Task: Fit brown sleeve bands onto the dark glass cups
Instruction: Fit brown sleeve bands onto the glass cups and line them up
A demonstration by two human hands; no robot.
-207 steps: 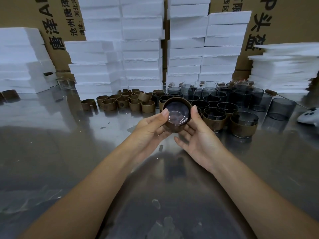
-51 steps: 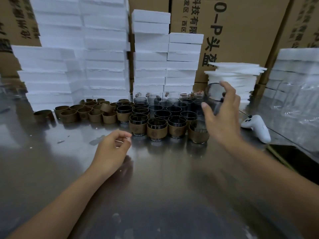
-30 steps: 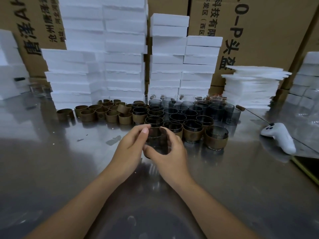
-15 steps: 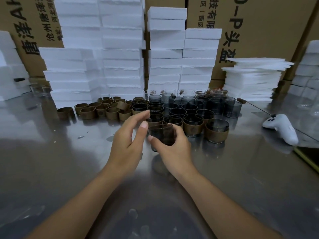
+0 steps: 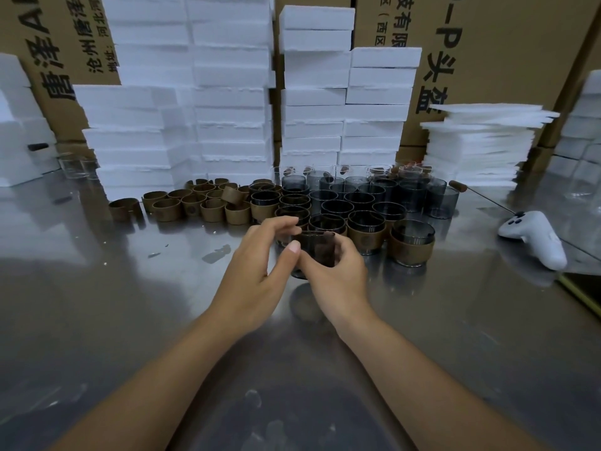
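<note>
My right hand (image 5: pixel 335 278) grips a bare dark glass cup (image 5: pixel 317 250) just above the metal table (image 5: pixel 130 304), near the front of the cup cluster. My left hand (image 5: pixel 257 271) is beside the cup on its left, thumb tip against it and fingers curved over its far side. Cups wearing brown sleeve bands (image 5: pixel 412 247) stand in the front rows. Bare dark cups (image 5: pixel 419 193) stand behind them. Loose brown sleeve bands (image 5: pixel 213 208) lie in a group to the left of the cups.
White foam blocks (image 5: pixel 227 92) are stacked along the back, with cardboard boxes (image 5: pixel 487 43) behind them. A white game controller (image 5: pixel 533 239) lies at the right. Thin foam sheets (image 5: pixel 481 148) are piled at the back right. A few clear glasses (image 5: pixel 76 164) stand far left.
My right hand fetched a bare cup from the far right and brought it in front of me. My left hand came up to it. Since half a second ago the hands have barely moved.
</note>
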